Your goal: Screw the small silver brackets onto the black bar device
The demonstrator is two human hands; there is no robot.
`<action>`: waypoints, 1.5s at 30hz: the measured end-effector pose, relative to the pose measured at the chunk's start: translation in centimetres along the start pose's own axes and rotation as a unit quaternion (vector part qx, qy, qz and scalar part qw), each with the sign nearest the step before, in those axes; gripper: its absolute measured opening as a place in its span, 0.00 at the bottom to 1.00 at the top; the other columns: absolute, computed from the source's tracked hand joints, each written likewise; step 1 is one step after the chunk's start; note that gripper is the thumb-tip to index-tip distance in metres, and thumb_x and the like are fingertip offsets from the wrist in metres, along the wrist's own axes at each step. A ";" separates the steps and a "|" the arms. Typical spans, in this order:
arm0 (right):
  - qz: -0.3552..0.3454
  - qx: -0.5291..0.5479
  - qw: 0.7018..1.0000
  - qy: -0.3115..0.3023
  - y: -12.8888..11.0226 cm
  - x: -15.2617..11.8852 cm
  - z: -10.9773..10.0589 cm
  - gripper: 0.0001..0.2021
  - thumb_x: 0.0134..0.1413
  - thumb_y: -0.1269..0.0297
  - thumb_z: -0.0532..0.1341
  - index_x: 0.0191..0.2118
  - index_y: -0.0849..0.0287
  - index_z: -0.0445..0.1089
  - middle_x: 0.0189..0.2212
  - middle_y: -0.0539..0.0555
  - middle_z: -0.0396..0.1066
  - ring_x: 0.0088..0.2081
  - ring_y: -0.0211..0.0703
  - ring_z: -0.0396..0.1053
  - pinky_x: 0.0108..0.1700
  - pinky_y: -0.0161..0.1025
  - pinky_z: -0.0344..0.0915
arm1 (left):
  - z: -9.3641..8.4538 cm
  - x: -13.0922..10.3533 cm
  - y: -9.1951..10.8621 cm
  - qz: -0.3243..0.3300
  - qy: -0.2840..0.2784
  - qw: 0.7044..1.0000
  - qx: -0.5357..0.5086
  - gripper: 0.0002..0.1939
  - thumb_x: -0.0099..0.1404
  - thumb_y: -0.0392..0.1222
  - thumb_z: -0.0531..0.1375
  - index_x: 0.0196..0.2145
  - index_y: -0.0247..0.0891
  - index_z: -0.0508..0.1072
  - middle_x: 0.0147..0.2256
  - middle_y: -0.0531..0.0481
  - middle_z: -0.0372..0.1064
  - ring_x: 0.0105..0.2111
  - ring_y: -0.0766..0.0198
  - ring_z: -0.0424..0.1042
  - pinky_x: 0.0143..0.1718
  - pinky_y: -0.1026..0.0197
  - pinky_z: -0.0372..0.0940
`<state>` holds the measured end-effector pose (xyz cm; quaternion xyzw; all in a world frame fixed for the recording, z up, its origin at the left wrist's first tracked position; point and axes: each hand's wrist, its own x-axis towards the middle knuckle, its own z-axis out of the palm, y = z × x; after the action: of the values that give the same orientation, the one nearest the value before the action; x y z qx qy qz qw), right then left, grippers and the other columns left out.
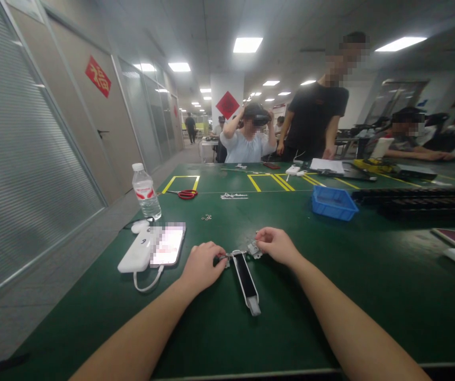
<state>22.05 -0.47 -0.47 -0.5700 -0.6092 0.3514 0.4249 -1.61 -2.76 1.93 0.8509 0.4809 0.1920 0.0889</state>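
Note:
A long black bar with metal ends point(246, 279) lies on the green table mat point(291, 317), pointing away from me. My left hand point(202, 265) pinches a small metal part at the bar's far end, on its left side. My right hand point(277, 245) grips a small grey metal bracket point(254, 249) just right of that same end. Both hands rest on the mat, close together.
A white power bank point(136, 254) with a cable and a phone point(167, 245) lie to the left. Behind them stand a water bottle point(146, 191) and red scissors point(187, 194). A blue bin point(333, 202) sits at the right. Other people work at the far side.

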 end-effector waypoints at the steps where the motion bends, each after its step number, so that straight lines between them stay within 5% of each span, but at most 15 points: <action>1: 0.000 -0.006 1.000 -0.003 0.0 0.0 0.0 0.06 0.38 0.77 0.59 0.27 0.61 0.66 0.20 0.47 0.68 0.22 0.33 0.66 0.24 0.30 0.63 | 0.0 0.0 0.0 0.001 -0.002 1.000 0.001 0.07 0.61 0.41 0.57 0.35 0.40 0.74 0.36 0.49 0.71 0.39 0.58 0.68 0.39 0.58 0.59; 23: 0.053 0.035 0.996 -0.069 -0.1 -0.2 0.8 0.07 0.41 0.78 0.61 0.28 0.61 0.64 0.16 0.45 0.67 0.19 0.33 0.66 0.22 0.29 0.61 | 0.5 0.2 0.0 0.005 -0.006 1.000 -0.005 0.07 0.62 0.40 0.56 0.35 0.41 0.74 0.36 0.50 0.70 0.40 0.58 0.67 0.39 0.58 0.58; 31: -0.038 -0.082 0.994 -0.068 0.0 -0.6 0.9 0.03 0.43 0.71 0.62 0.29 0.62 0.69 0.22 0.48 0.70 0.24 0.34 0.66 0.27 0.31 0.62 | 0.7 0.2 -0.1 0.008 0.001 1.000 -0.009 0.07 0.63 0.41 0.56 0.36 0.42 0.74 0.36 0.50 0.69 0.39 0.59 0.67 0.39 0.58 0.58; 37: -0.125 -0.226 0.964 -0.061 -1.2 -1.2 0.8 0.06 0.45 0.71 0.60 0.30 0.59 0.74 0.25 0.49 0.70 0.25 0.35 0.62 0.30 0.33 0.58 | 0.6 0.2 0.2 0.008 0.000 1.000 -0.007 0.08 0.63 0.41 0.55 0.36 0.41 0.73 0.36 0.50 0.69 0.39 0.59 0.67 0.40 0.58 0.58; 45: -0.149 -0.230 0.958 -0.089 -1.6 -1.2 0.6 0.08 0.45 0.74 0.59 0.31 0.60 0.75 0.30 0.51 0.67 0.27 0.35 0.61 0.33 0.34 0.59 | 0.5 0.1 0.3 0.001 -0.002 1.000 -0.004 0.08 0.64 0.41 0.54 0.36 0.41 0.72 0.37 0.51 0.69 0.40 0.60 0.66 0.40 0.58 0.56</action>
<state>20.84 -1.84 0.63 -0.5214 -0.7869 0.1839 0.2740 -1.10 -2.80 1.65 0.8514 0.4791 0.1920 0.0932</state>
